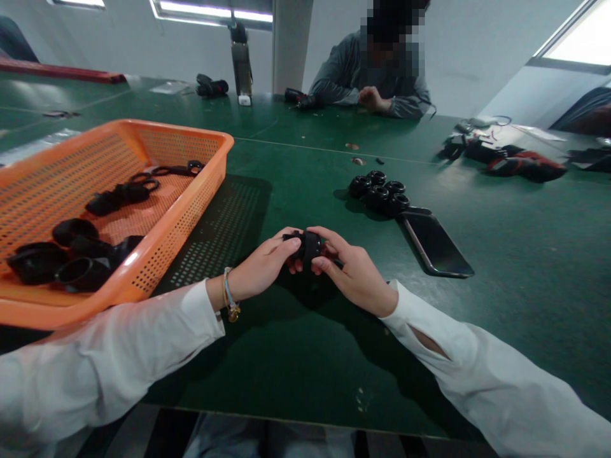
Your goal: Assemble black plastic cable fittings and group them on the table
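Note:
Between my two hands is a small black cylindrical part (311,246), held above the green table. My left hand (271,259) grips its left end, thumb on top. Around the right end of the same part, the thumb and fingers of my right hand (351,267) are closed. Fine details of the part are too dark to make out. Beyond my right hand, several black ring-shaped parts (378,196) stand in a cluster. A phone (436,242) lies face up just right of them.
An orange perforated basket (167,254) with several black parts stands at the left. Across the green table (305,369) a person (334,73) leans on their arms. Black and red tools (525,164) lie at the far right.

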